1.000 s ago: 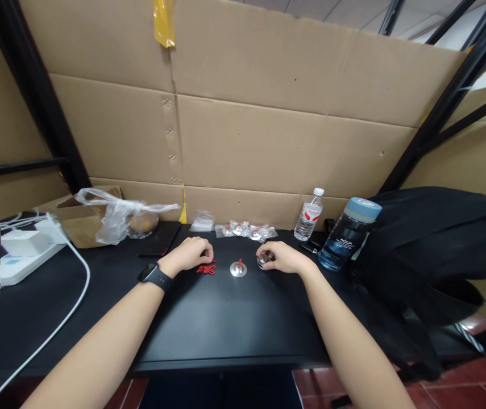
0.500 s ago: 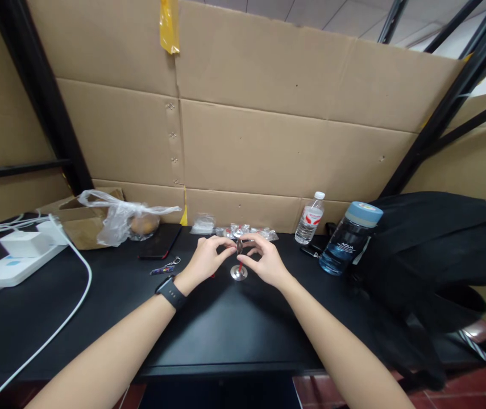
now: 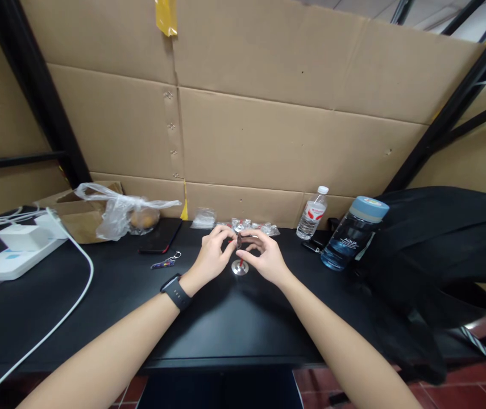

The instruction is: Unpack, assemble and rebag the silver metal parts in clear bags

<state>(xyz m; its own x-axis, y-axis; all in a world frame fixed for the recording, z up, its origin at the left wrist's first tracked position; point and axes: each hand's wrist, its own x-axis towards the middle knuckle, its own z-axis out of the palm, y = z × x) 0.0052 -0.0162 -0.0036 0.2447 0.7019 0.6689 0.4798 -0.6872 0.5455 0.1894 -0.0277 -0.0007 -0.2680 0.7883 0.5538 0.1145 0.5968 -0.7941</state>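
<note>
Between my hands stands a small dark-looking metal disc (image 3: 239,242), held edge-on to me. Fingertips of my left hand (image 3: 216,249) pinch it from the left. My right hand (image 3: 265,255) closes on its other side with thumb and fingers curled. Just below, a shiny silver disc (image 3: 240,268) with a raised middle lies on the black table, and a short red cord or stem (image 3: 241,262) rises from it toward my right thumb. How the red piece joins the upper disc is hidden by my fingers. A black watch (image 3: 177,292) is on my left wrist.
Behind my hands lie clear packets (image 3: 264,229) and a plastic bag (image 3: 204,218). Leftward are a keychain (image 3: 163,264), a phone (image 3: 160,236), a knotted bag (image 3: 117,213), and a power strip (image 3: 15,264). Rightward are a water bottle (image 3: 313,214), a blue-lidded bottle (image 3: 351,236), and a black backpack (image 3: 430,250).
The view has shifted slightly. My left fingers have curled in more closely around the held disc. The silver disc below stays on the table.
</note>
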